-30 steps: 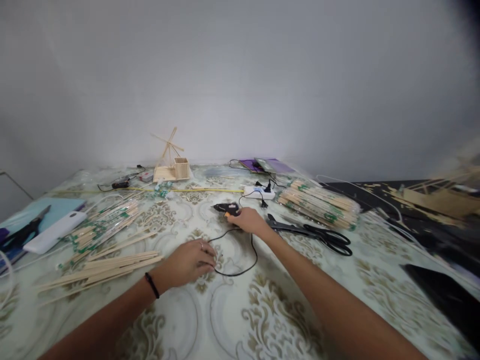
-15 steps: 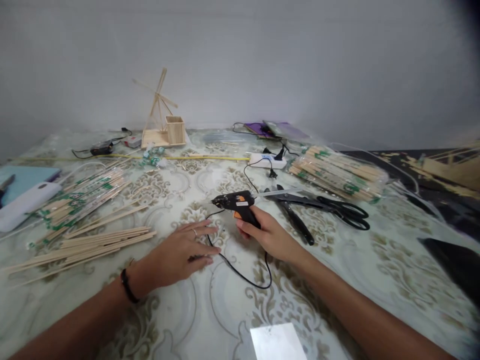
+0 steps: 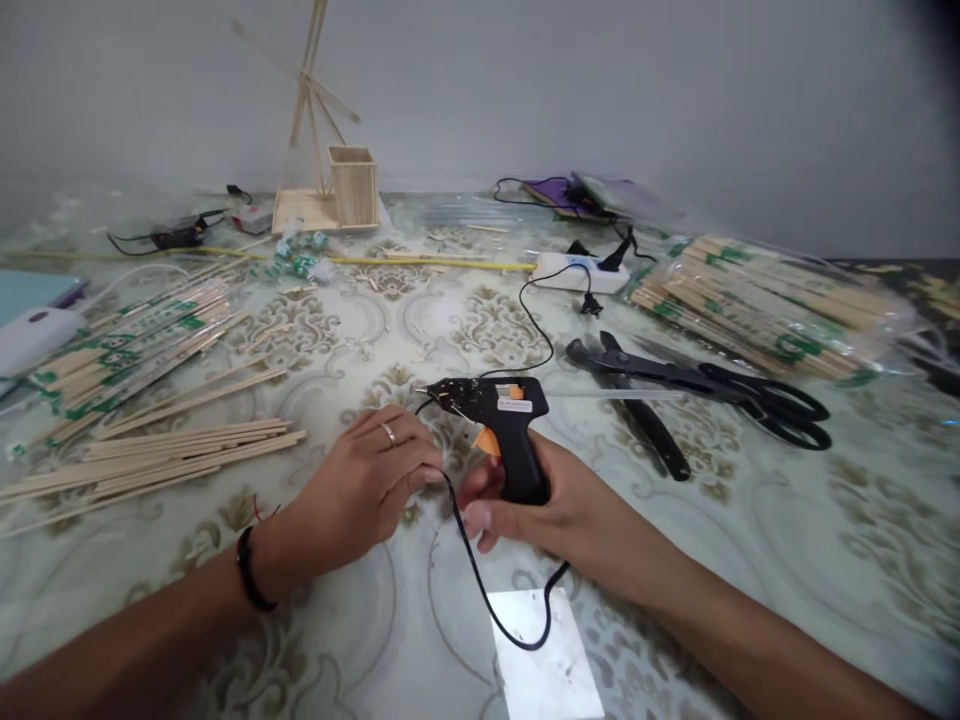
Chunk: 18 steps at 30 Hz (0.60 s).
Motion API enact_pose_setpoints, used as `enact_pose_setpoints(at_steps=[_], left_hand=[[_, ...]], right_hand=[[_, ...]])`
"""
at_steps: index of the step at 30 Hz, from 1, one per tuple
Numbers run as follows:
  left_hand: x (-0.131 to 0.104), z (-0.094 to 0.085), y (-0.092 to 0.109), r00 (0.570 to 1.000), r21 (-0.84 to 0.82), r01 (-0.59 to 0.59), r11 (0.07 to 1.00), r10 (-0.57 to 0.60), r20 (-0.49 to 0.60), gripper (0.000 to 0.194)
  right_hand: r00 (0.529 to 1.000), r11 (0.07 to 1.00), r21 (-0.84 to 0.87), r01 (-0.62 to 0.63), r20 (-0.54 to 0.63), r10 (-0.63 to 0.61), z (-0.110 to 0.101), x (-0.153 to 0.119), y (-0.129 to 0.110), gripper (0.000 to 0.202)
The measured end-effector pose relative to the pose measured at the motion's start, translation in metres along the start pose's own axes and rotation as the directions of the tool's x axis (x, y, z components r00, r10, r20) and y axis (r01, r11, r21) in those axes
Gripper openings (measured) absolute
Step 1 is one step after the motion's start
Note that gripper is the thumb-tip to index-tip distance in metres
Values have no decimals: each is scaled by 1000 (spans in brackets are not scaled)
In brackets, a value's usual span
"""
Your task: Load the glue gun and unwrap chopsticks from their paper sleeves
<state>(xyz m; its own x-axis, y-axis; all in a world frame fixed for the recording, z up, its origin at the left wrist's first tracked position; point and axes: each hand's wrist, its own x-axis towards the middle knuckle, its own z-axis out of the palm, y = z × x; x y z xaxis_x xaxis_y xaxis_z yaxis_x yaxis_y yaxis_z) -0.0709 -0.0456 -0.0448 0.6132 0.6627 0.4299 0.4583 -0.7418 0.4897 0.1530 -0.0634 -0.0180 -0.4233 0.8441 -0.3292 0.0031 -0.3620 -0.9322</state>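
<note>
A black glue gun [image 3: 510,425] with an orange trigger lies on its side on the patterned table cover, its nozzle pointing left. My right hand [image 3: 547,500] is at its handle, with the fingers loosely curled beneath it and partly apart. Left of the gun, my left hand [image 3: 382,470] pinches the black cord [image 3: 469,545] between thumb and fingertips. The cord loops down over a white card [image 3: 551,670]. A clear glue stick [image 3: 615,394] reaches out from the back of the gun.
Loose sticks [image 3: 165,458] and bagged sticks [image 3: 142,345] lie left. Scissors [image 3: 720,385], pliers [image 3: 649,430] and more bagged sticks [image 3: 780,305] are right. Behind stand a wooden stick model [image 3: 354,188] and a white power strip [image 3: 577,272].
My left hand has closed on the cord. My right hand has slid lower and loosened on the handle. The view has moved closer to the table, and the cord now hangs across the card.
</note>
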Motion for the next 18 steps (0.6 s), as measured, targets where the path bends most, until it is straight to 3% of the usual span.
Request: enact_pose_setpoints(at_steps=[3,7,12,18], left_hand=[[0,1,0,1000,0,-14,1000,14,-18,16],[1,2,1,999,-15,-32,999,32,-44,15],[2,2,4,998,-46,-34,998,32,-59,13],[2,-1,4,998,-17,-48,999,47,-48,18]], right_hand=[[998,993,112,-48,33,45,6,-1,5,44],[997,970,236,-54,-47,67,11,-2,14,44],[987,976,214,-32,-145,64,9,0,16,49],[989,974,225,-13,-143,47,4,2,14,44]])
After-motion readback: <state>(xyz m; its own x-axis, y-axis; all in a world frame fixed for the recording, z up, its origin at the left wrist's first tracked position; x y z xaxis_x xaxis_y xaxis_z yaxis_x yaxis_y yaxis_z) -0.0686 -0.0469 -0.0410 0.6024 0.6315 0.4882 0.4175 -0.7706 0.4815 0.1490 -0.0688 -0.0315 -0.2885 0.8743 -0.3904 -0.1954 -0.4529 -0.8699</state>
